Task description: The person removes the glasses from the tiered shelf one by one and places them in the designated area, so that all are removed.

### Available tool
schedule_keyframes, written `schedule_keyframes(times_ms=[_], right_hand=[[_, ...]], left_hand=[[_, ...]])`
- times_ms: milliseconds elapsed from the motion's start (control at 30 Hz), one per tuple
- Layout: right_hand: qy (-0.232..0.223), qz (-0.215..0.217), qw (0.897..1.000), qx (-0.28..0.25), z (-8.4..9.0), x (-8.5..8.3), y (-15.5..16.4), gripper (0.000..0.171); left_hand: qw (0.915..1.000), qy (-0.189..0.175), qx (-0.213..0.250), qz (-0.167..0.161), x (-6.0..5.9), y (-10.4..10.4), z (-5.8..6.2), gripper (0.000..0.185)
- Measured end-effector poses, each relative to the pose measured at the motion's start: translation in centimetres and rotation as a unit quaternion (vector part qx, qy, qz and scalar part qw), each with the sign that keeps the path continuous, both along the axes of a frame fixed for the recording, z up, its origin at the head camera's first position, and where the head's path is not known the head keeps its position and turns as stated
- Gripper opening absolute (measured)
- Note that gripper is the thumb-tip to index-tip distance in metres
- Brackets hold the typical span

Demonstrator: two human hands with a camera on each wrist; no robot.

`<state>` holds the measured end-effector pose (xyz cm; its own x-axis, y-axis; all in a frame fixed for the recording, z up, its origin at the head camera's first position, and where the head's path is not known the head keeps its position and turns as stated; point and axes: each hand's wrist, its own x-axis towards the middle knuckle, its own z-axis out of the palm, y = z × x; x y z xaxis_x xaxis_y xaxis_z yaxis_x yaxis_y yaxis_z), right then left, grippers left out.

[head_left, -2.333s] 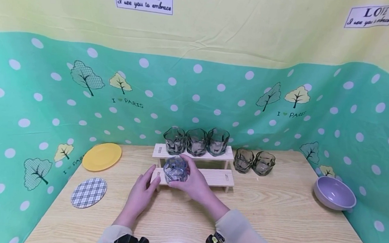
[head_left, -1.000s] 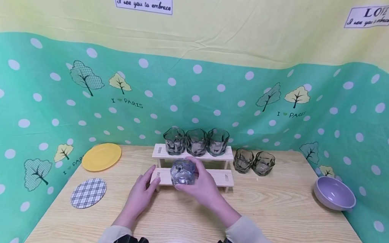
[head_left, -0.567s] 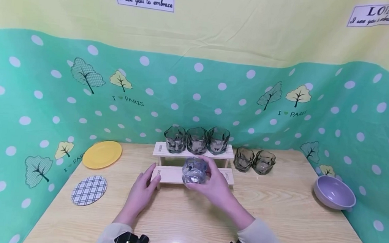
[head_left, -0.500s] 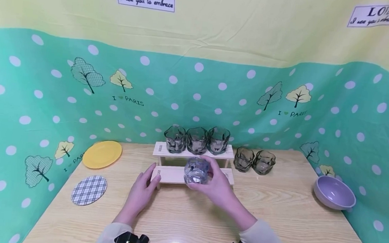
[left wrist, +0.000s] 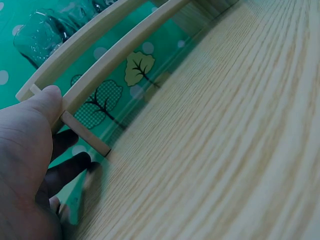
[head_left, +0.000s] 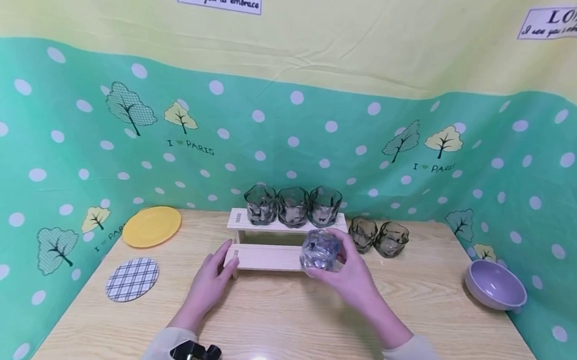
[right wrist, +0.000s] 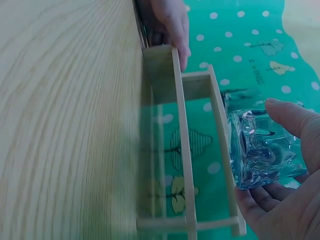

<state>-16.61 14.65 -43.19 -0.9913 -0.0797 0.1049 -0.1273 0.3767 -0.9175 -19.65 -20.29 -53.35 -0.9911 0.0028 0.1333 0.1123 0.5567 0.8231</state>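
Observation:
My right hand [head_left: 344,270] grips a clear faceted glass [head_left: 319,251] [right wrist: 260,147] over the right end of the lower step of a two-step wooden rack [head_left: 262,256]. My left hand [head_left: 214,279] rests with straight fingers against the rack's left end, the thumb [left wrist: 42,102] touching the step's edge. Three dark glasses [head_left: 292,206] stand in a row on the upper step. In the right wrist view the rack [right wrist: 182,150] runs down the middle, with the left hand [right wrist: 170,22] at its far end.
Two more dark glasses [head_left: 378,237] stand on the wooden table [head_left: 277,326] right of the rack. A yellow plate [head_left: 151,226] and a checked coaster [head_left: 132,279] lie at the left, a lilac bowl [head_left: 495,284] at the far right. Green dotted cloth backs the table.
My right hand has carried the clear glass rightward along the lower step, from its left end to its right end. The left hand has stayed at the rack's left end.

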Motion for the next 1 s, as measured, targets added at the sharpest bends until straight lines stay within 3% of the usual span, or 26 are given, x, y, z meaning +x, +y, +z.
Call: schedule_keyframes(times_ms=[433,1000], right_hand=[[-0.018,-0.046,0.999,0.013,0.3,0.9,6.4,0.11],[0.001,-0.124,0.991,0.044,0.2,0.8,13.4,0.116]], left_hand=[[1.0,0.0,0.004,-0.001,0.0,0.1,0.3,0.068],[0.9999,0.009,0.002,-0.003,-0.1,0.0,0.0,0.068]])
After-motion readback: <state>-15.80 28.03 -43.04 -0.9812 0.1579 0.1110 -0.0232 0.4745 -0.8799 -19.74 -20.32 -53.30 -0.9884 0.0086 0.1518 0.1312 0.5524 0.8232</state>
